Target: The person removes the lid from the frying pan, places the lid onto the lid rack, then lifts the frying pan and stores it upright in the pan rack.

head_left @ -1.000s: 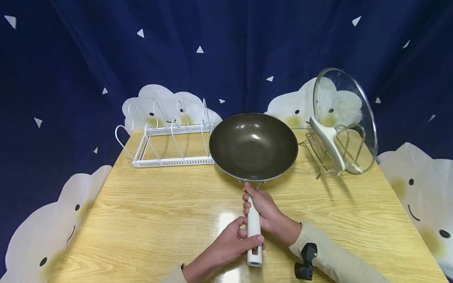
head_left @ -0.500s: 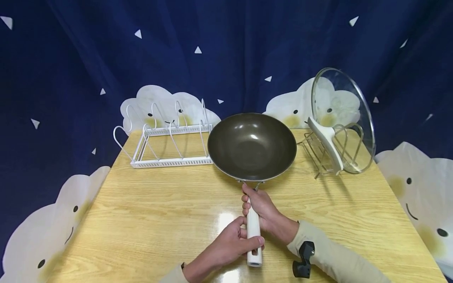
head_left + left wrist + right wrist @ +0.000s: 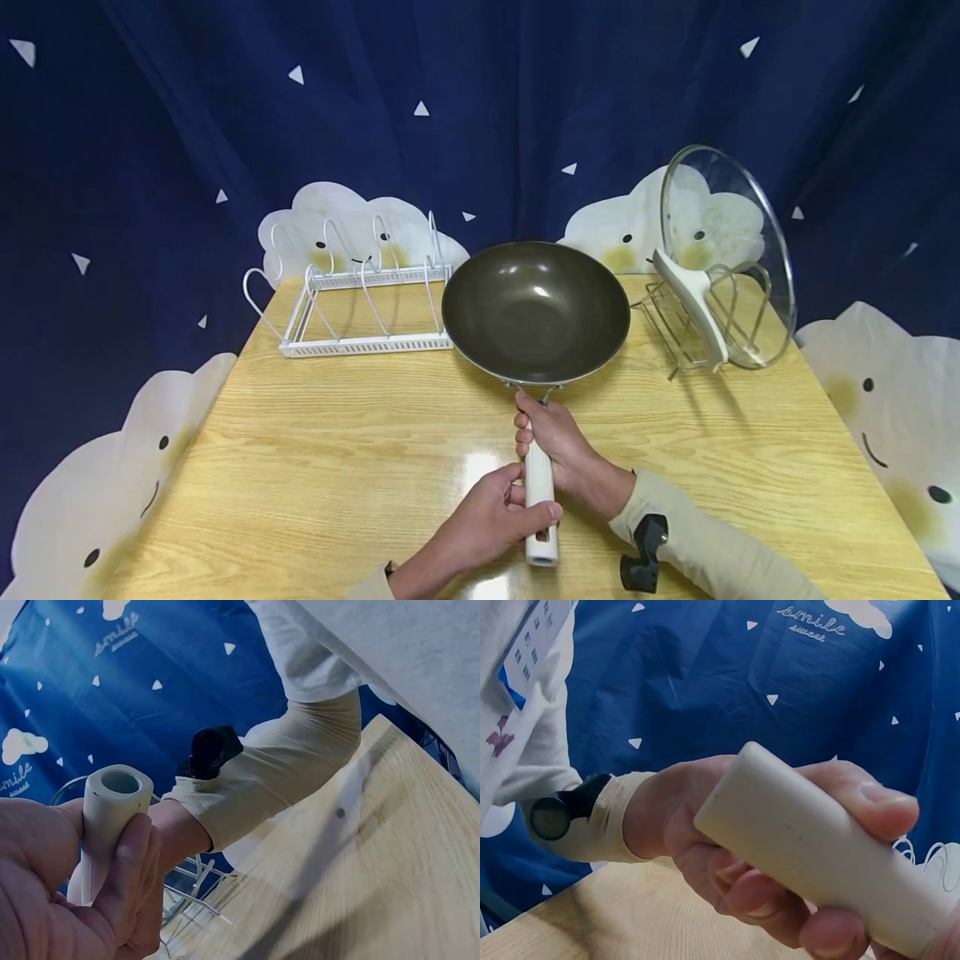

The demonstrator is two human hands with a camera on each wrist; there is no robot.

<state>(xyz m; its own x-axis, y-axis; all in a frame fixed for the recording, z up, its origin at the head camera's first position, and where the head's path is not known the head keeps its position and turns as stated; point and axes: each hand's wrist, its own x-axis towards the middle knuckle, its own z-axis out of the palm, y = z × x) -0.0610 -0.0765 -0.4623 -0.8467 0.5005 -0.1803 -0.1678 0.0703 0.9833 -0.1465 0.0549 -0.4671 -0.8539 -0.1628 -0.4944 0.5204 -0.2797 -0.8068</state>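
A deep wok [image 3: 536,312] with a dark brown inside and a white handle [image 3: 538,483] is held out over the table in the head view. My right hand [image 3: 558,442] grips the handle close to the pan, its thumb along the top. Behind it, my left hand [image 3: 491,517] holds the handle's end, thumb across the top by the hanging slot. The left wrist view shows the hollow butt of the handle [image 3: 112,799] between palm and fingers of the left hand [image 3: 45,892]. From the right wrist, the left hand [image 3: 712,825] appears curled round the handle [image 3: 802,840].
A white wire rack [image 3: 367,343] stands at the back left, its right end beside the wok's rim. To the right, a small metal rack [image 3: 678,333] holds a glass lid [image 3: 750,217] upright with a white handle. A dark blue curtain [image 3: 495,75] hangs behind the table [image 3: 337,467].
The view shifts very slightly. Both hands keep the same hold on the wok's handle, and the wok stays in nearly the same place.
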